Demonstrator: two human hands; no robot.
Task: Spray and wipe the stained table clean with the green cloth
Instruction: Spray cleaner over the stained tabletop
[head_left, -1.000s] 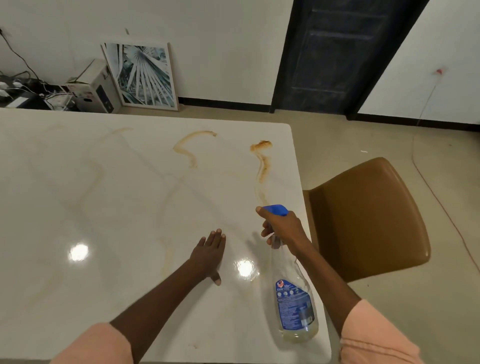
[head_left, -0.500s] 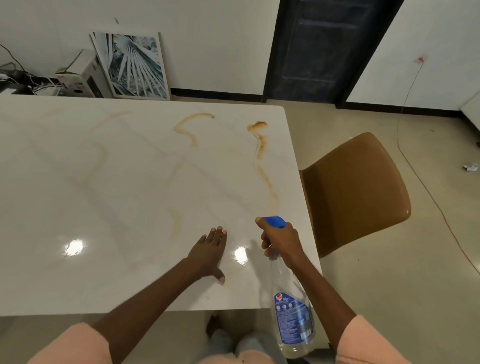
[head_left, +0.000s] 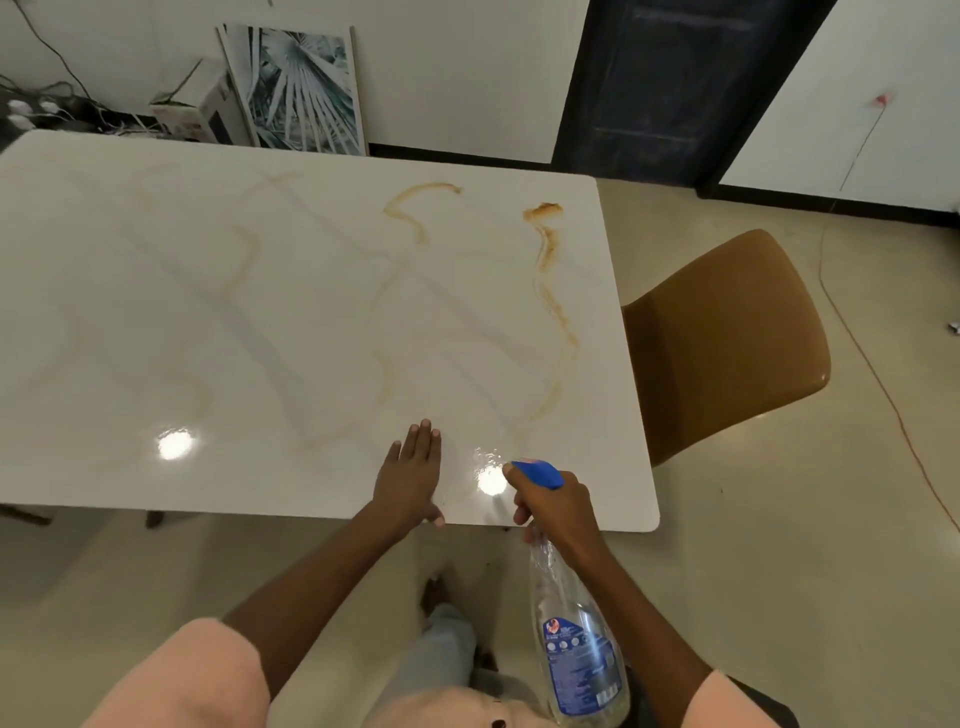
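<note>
Two hands work at the near edge of the table (head_left: 260, 312). The left hand (head_left: 410, 475) lies flat on the white top, fingers straight and close together, thumb out toward the edge, holding nothing. The right hand (head_left: 558, 506) is curled round the neck of the spray bottle (head_left: 582, 644), just under its blue trigger head (head_left: 537, 473). The head points over the table toward the far side, and the clear body with its blue label hangs down below the table edge, tilted toward the person.

Several brown stains mark the top. One long stain (head_left: 553, 306) starts as a dark blot near the far right corner and trails in a wavy line toward the bottle's nozzle. Another stain (head_left: 415, 208), a curved streak, sits to its left near the far edge. A fainter streak (head_left: 387, 376) lies nearer the left hand. Paler marks spread further left, though some may be veins in the marble; I cannot tell which. A wet, shiny patch (head_left: 491, 480) with a lamp's glare sits between the two hands.

Beside the table's right edge stands a brown chair (head_left: 727, 343). A framed leaf print (head_left: 293, 88) leans on the far wall, next to a dark door (head_left: 670, 83). Pink sleeves (head_left: 197, 675) cover the upper arms.
</note>
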